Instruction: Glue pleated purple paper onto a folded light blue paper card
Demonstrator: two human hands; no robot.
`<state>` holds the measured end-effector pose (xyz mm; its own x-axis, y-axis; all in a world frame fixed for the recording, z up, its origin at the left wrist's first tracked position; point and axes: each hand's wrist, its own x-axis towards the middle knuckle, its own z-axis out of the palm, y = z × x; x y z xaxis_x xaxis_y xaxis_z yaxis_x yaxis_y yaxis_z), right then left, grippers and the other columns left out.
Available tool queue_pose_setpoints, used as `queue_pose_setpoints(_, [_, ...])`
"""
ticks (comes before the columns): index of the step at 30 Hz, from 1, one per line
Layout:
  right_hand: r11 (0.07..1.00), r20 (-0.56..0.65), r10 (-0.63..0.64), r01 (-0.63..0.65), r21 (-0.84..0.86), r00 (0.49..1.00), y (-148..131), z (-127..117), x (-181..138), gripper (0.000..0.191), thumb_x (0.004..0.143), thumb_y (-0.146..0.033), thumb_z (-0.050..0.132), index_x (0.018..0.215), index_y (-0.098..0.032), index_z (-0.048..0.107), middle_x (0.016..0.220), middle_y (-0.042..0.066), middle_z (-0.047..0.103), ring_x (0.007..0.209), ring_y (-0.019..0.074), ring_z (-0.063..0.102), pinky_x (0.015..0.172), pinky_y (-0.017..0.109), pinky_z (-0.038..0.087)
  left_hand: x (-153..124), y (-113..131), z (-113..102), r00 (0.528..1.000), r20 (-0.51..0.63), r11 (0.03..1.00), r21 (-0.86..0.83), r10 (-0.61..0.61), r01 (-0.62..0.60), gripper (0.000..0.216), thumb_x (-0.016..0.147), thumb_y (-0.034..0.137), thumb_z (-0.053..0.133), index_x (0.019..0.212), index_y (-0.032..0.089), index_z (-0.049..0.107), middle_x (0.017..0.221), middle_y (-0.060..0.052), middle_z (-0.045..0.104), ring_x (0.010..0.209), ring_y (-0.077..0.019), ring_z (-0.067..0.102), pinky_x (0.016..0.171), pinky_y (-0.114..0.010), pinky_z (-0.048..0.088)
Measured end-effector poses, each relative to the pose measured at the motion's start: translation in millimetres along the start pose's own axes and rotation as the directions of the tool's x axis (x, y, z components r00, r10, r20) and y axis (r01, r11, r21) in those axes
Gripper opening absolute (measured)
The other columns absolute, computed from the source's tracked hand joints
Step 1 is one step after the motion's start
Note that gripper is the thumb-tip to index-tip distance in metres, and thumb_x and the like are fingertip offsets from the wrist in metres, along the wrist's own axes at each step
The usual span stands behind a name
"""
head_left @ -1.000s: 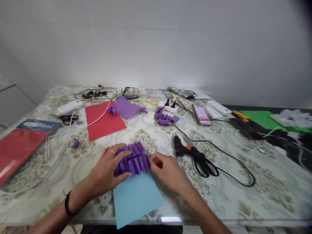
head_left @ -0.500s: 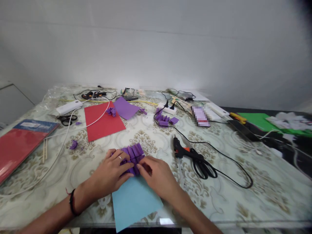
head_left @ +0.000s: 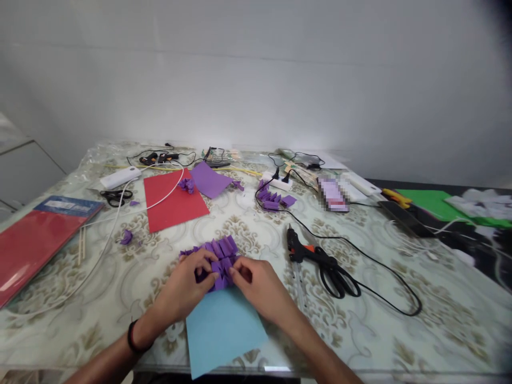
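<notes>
Rows of folded purple paper pieces (head_left: 224,247) lie along the upper part of a light blue paper sheet (head_left: 224,333) near the table's front edge. My left hand (head_left: 188,280) is closed, thumb and forefinger pinching a folded purple piece in the front row. From the other side my right hand (head_left: 258,280) pinches the right end of that row, its fingertips close to the left ones. The fingers partly cover the pieces between them. To the right lie a black glue gun (head_left: 298,245) and black-handled scissors (head_left: 338,274).
Further back are a red sheet (head_left: 172,210), a purple sheet (head_left: 210,181), more folded purple pieces (head_left: 270,197) and a white power strip (head_left: 276,181). A phone (head_left: 333,194) lies right of them. Black cable loops across the right side; a red folder (head_left: 36,240) lies left.
My left hand has gone from lying spread over the purple pieces to pinching one at the front. The right hand stays at the row's right end. The view has shifted slightly.
</notes>
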<state>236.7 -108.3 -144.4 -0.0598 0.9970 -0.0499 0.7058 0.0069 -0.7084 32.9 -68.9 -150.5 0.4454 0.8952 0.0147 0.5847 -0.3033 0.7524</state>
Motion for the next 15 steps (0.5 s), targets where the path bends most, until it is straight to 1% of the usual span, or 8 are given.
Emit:
queue_pose_setpoints(2, [1.0,-0.02,0.001,0.0,0.019,1.0,2.4,-5.5,-1.6,0.022,0.098,-0.024,0.06,0.079,-0.021,0.069,0.063,-0.002,0.065,0.059,0.0157,0.058,0.057,0.026,0.036,-2.8,-2.0,-6.3,0.999,-0.038,0.997,-0.082,-0.018,0.015,0.013,0.092,0.033,0.063,0.103,0.025,0.065,0.086,0.001,0.071,0.079,-0.0202,0.067,0.079,-0.037,0.051])
queue_pose_setpoints(3, [1.0,-0.027,-0.001,0.001,0.024,1.0,3.5,-7.5,-2.2,0.021,0.098,-0.024,0.06,0.078,-0.021,0.068,0.063,-0.002,0.064,0.059,0.0158,0.058,0.057,0.027,0.036,-4.6,-3.2,-8.5,0.998,-0.057,0.995,-0.095,-0.016,0.011,0.014,0.091,0.034,0.063,0.102,0.025,0.064,0.084,0.001,0.07,0.077,-0.0203,0.066,0.076,-0.036,0.051])
queue_pose_setpoints(5, [1.0,-0.03,-0.008,0.008,0.024,1.0,4.6,-10.1,-2.9,0.021,0.097,-0.025,0.061,0.077,-0.021,0.068,0.062,-0.002,0.064,0.059,0.0161,0.058,0.057,0.027,0.037,-7.5,-5.4,-10.7,0.996,-0.086,0.998,-0.067,0.003,-0.008,0.013,0.09,0.033,0.062,0.1,0.025,0.063,0.081,0.002,0.069,0.076,-0.0205,0.065,0.074,-0.036,0.051])
queue_pose_setpoints(8, [1.0,-0.028,-0.025,0.025,0.0,0.999,3.3,-10.7,-1.8,0.022,0.098,-0.025,0.06,0.078,-0.021,0.07,0.063,-0.002,0.065,0.059,0.0167,0.058,0.058,0.028,0.037,-8.6,-7.6,-9.8,0.994,-0.109,0.999,-0.04,0.019,-0.024,0.012,0.091,0.031,0.063,0.102,0.026,0.062,0.081,0.002,0.071,0.077,-0.0212,0.067,0.076,-0.038,0.052])
queue_pose_setpoints(10, [0.999,-0.019,-0.041,0.04,-0.037,0.999,1.2,-8.1,0.1,0.023,0.098,-0.027,0.062,0.078,-0.022,0.072,0.065,-0.001,0.067,0.06,0.0172,0.059,0.058,0.029,0.036,-7.4,-8.3,-6.2,0.993,-0.114,0.999,0.006,0.032,-0.031,0.015,0.092,0.03,0.064,0.107,0.027,0.062,0.083,0.002,0.073,0.081,-0.0226,0.069,0.083,-0.042,0.053])
queue_pose_setpoints(13, [0.99,0.01,-0.067,0.068,-0.12,0.998,-1.6,0.1,3.6,0.021,0.094,-0.025,0.07,0.073,-0.022,0.073,0.07,0.002,0.072,0.066,0.0195,0.063,0.061,0.03,0.035,-5.0,-8.8,2.8,0.995,-0.067,0.986,0.154,0.071,-0.06,0.018,0.092,0.023,0.067,0.109,0.027,0.063,0.088,0.002,0.076,0.092,-0.026,0.071,0.094,-0.048,0.05])
queue_pose_setpoints(15, [0.981,0.032,-0.084,0.088,-0.174,0.996,-3.5,4.8,5.8,0.02,0.091,-0.022,0.074,0.071,-0.022,0.073,0.076,0.004,0.075,0.072,0.0218,0.066,0.063,0.031,0.035,-3.7,-8.4,7.6,0.996,-0.031,0.972,0.219,0.088,-0.079,0.021,0.09,0.018,0.068,0.109,0.026,0.064,0.089,0.001,0.077,0.098,-0.0285,0.071,0.095,-0.049,0.049])
